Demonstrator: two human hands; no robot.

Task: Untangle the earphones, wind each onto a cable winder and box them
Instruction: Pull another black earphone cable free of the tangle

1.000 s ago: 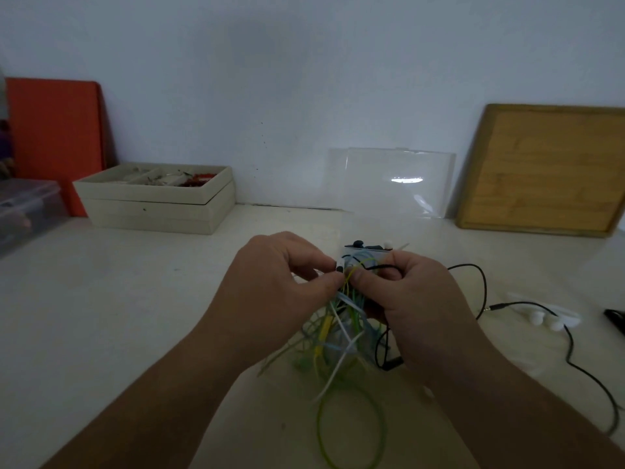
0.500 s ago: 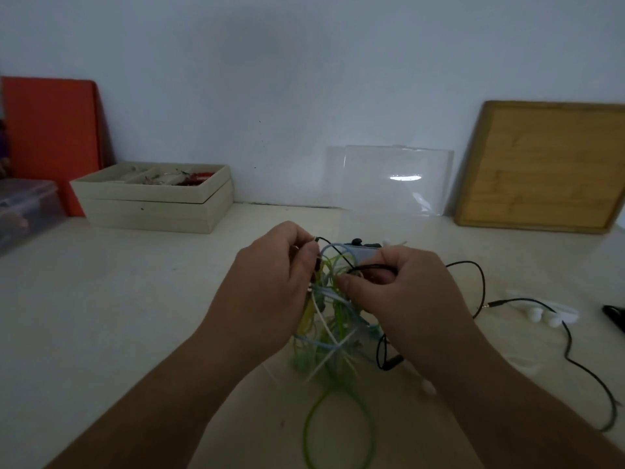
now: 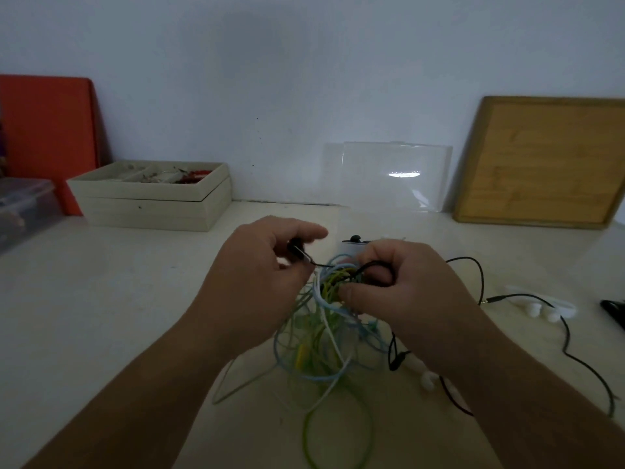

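Two bare arms [image 3: 142, 384] from the bottom corners of the frame end in the left hand [image 3: 260, 286] and the right hand [image 3: 409, 296].

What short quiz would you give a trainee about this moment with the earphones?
1. True or false: the left hand hangs open and holds nothing.
2. What leans on the wall at the far right? A) a wooden board B) a mirror C) a ladder
3. What does the right hand grip?

Key: 1. False: it pinches the end of a black cable. 2. A. 3. The tangle of coloured earphone cables, held at its top.
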